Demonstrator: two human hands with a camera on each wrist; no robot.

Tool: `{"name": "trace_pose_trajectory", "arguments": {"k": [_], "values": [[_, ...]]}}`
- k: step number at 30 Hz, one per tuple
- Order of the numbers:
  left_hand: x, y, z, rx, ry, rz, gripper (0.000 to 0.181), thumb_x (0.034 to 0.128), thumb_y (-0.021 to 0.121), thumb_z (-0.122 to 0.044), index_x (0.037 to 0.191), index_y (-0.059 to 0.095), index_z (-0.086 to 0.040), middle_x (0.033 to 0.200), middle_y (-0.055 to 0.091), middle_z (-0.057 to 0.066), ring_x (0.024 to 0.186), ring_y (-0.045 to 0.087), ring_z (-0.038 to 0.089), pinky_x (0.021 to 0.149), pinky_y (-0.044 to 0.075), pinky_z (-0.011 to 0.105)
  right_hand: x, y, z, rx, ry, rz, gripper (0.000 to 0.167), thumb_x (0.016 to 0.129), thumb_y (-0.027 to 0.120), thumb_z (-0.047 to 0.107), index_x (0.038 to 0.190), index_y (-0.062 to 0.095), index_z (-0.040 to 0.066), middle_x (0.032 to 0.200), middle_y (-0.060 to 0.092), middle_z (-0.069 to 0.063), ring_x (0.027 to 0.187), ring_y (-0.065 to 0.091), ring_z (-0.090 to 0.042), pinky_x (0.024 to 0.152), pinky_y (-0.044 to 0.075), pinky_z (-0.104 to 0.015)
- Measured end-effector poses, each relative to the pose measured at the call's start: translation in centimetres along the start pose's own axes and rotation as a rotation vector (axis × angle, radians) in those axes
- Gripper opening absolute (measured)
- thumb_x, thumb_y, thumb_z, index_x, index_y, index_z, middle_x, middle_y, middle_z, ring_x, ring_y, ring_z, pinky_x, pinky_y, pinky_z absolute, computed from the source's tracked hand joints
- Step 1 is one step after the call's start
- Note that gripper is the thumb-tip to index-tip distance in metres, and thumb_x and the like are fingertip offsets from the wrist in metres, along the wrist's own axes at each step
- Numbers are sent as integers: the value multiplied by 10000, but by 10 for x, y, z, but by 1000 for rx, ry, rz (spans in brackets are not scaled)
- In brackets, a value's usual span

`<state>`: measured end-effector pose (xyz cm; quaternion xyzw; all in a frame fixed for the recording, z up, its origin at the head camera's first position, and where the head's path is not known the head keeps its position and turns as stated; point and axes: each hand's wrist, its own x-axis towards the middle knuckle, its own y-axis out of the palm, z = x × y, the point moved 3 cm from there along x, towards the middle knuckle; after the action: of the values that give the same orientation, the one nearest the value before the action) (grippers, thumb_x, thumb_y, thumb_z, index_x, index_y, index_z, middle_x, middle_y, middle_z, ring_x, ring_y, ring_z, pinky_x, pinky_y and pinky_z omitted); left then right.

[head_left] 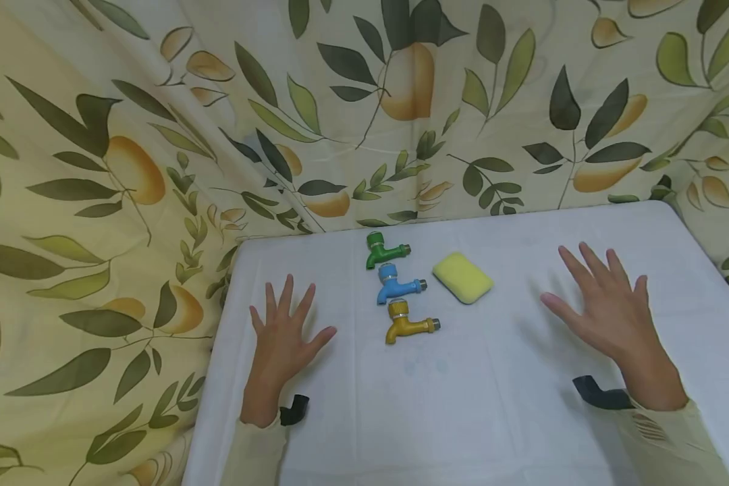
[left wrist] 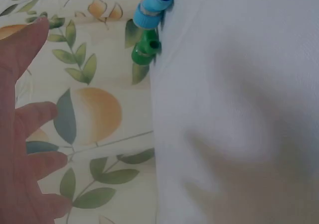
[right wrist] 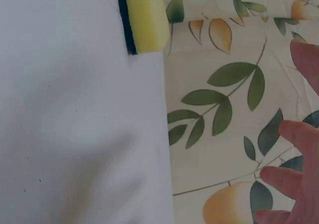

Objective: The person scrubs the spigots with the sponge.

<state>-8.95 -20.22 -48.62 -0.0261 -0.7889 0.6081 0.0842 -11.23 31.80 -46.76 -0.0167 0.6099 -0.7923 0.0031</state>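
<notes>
Three plastic taps lie in a column near the middle of the white table: a green tap at the back, a blue tap and a yellow tap nearest. Right of them is a yellow sponge; the right wrist view shows a dark layer on the sponge's underside. My left hand is spread above the table left of the taps, holding nothing. To the right of the sponge, my right hand also has its fingers spread and holds nothing. The left wrist view shows the blue tap and green tap.
A white cloth covers the table. Behind it and along its left side hangs a curtain printed with leaves and fruit. Dark wrist mounts show beside both wrists.
</notes>
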Motion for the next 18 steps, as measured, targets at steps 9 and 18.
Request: {"name": "trace_pose_trajectory", "arguments": {"k": [9,18], "values": [[2,8,-16,-34,73,32,880,891,559,-760,1608,324,-307,1723,144,81,1556,160,470,1115,253,792,11,12,19,73,-81,-29,887,951,580,614,1648,183,233,1665,249,-219,1468,302,-507,1037,315,-793],[16,20,-46,-134,126,108,828,930,559,-707,1594,369,-251,1689,266,45,1413,501,334,1068,484,591,34,29,53,138,-137,25,729,1027,471,575,1625,278,205,1553,438,-248,1382,436,-498,1028,403,-728]]}}
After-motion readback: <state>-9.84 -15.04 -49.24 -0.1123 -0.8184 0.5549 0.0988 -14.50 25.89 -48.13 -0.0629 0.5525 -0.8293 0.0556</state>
